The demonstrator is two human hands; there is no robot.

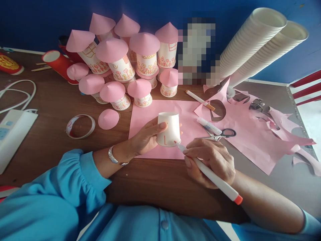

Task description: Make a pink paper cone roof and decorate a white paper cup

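A small white paper cup (169, 125) is gripped by its left side in my left hand (147, 137), above a sheet of pink paper (142, 113). The thumb lies on the cup's front and other fingertips show behind its right edge. Low on the cup are short orange-red lines. My right hand (210, 160) is closed round a white marker pen (215, 179) with an orange-red end; its tip is at the lower right of the cup. Beyond the cup stand several decorated cup houses (147, 63) with pink cone roofs and drawn flowers.
Scissors (227, 133), a glue stick (209, 125) and another marker (200, 99) lie to the right, by cut pink paper (255, 144). Two tall cup stacks (253, 43) lean behind. At left are a tape roll (80, 126), a pink cone (108, 119) and a power strip (18, 134).
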